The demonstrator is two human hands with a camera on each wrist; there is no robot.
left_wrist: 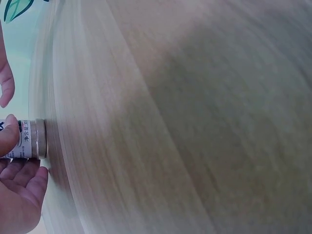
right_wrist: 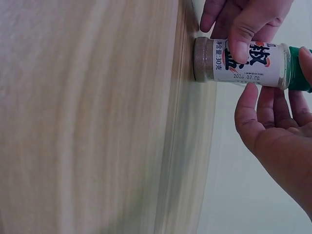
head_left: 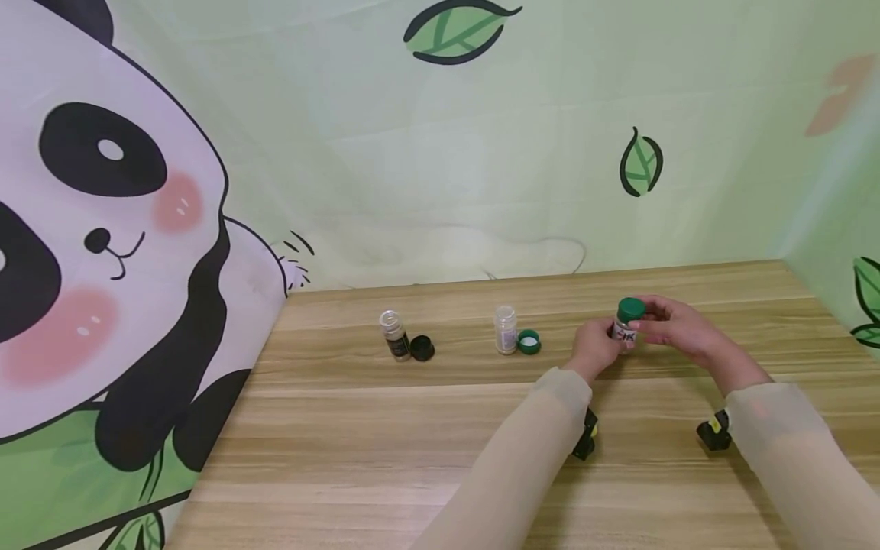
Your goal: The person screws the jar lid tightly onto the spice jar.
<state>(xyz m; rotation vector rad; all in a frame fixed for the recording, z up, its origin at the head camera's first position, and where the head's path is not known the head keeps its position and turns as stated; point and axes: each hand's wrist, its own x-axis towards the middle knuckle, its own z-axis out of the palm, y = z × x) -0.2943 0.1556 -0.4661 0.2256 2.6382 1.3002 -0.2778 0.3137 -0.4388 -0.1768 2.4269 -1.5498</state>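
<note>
Jar [head_left: 622,334] is held upright over the right part of the wood-grain bench [head_left: 344,443], toward the far edge; whether its base touches the surface cannot be told. Body is grasped by the left hand [head_left: 593,345], thumb laid across the white label [right_wrist: 267,73], fingers on the opposite side. Green lid [head_left: 631,308] is seated on the jar and is pinched by the right hand [head_left: 677,328], thumb on the near side, fingers curled round behind. Label is printed in dark and red characters; grey-brown powder is seen through the clear wall at the base in the right wrist view. Well to the left of the hands, a clear bottle with a pale label [head_left: 507,336] is stood uncapped, with a green cap [head_left: 528,341] placed just beside it, white inside showing. Farther left, a second clear bottle with a dark label [head_left: 397,345] is stood, also uncapped, with a black cap [head_left: 422,348] just to its right. Both forearms are covered by light beige sleeves [head_left: 512,458]; a small black device [head_left: 713,431] is worn at each wrist. Bench is backed by a pale green cloth [head_left: 385,168] printed with a panda [head_left: 137,252] and leaves.
</note>
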